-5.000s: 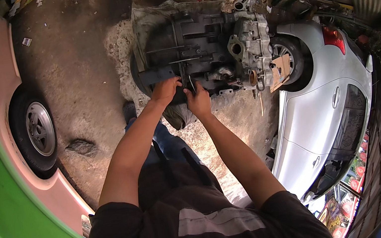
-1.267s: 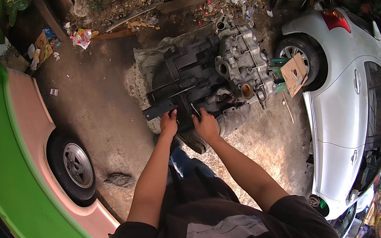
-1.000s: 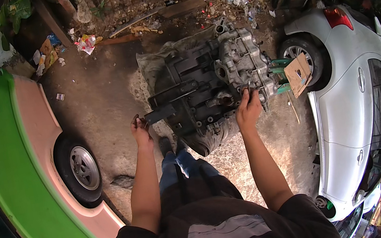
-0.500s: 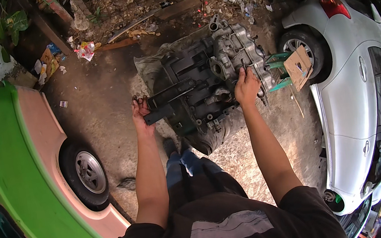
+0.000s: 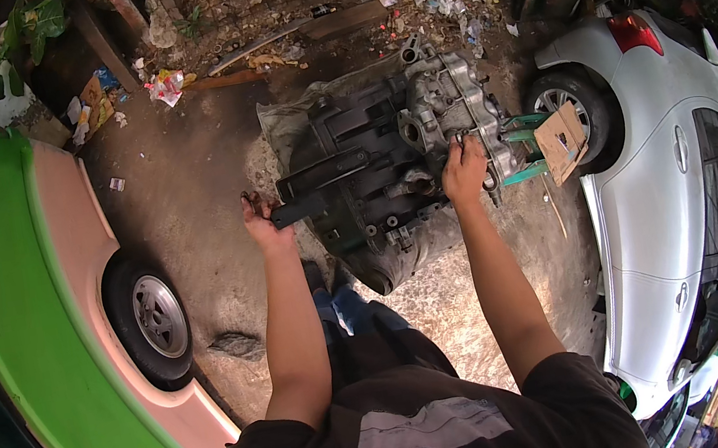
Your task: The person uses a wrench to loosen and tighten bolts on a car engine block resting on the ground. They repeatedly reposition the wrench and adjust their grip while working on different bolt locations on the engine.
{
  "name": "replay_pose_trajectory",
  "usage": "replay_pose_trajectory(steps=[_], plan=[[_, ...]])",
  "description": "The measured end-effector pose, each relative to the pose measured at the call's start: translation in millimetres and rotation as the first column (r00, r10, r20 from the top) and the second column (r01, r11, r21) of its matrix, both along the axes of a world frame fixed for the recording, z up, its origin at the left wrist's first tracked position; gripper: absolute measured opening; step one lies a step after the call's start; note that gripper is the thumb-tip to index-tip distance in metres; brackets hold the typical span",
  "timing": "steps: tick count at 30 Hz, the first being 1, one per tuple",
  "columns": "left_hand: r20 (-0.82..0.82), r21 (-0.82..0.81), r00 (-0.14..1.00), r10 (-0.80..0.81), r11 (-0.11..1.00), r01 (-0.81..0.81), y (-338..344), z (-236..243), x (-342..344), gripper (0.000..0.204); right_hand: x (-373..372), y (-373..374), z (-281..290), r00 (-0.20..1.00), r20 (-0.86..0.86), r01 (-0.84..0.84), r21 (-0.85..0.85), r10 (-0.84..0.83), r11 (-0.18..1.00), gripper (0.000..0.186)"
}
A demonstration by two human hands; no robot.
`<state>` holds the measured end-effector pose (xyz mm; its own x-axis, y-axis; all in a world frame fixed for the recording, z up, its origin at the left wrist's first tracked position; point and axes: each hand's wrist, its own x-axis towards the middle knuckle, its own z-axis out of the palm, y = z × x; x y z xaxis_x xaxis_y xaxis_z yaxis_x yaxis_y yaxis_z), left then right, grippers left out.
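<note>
A car engine (image 5: pixel 364 195) lies in front of me, mostly black, with a silver metal housing (image 5: pixel 447 95) along its right side. My left hand (image 5: pixel 266 225) is at its left side, closed around the end of a flat black bracket (image 5: pixel 301 209). Whether the bracket is fixed to the engine I cannot tell. My right hand (image 5: pixel 465 176) rests against the lower part of the silver housing. Its fingertips are pinched together there, and what sits between them is too small to make out.
Beneath the engine lies a grey cloth sheet (image 5: pixel 277 129). A green stool (image 5: pixel 529 171) with a cardboard piece (image 5: pixel 561 143) stands to its right. A green and pink car (image 5: pixel 17 281) is at left, a silver car (image 5: pixel 659 202) at right. Litter (image 5: pixel 165 87) and planks (image 5: pixel 344 18) lie behind.
My left hand has shifted slightly left, still at the bracket's end. The right hand stays at the silver housing. The whole view has turned a little.
</note>
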<state>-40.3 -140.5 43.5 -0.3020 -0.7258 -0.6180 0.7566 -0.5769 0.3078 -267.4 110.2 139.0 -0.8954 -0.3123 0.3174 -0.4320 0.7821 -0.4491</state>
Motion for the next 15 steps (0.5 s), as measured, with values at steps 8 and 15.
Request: replay_pose_trajectory(steps=[8,15], plan=[[0.029,0.006,0.997,-0.078,0.997,0.078,2.1,27.3,-4.4,0.029,-5.1,-4.3,7.2,0.987,0.136,0.073,0.104,-0.087,0.992,0.037],[-0.003,-0.008,0.999,-0.038,0.999,0.037,0.6,20.9,-5.7,0.023,-11.4,-5.6,10.4,0.968,0.215,0.082,0.203,-0.126,0.976,0.044]])
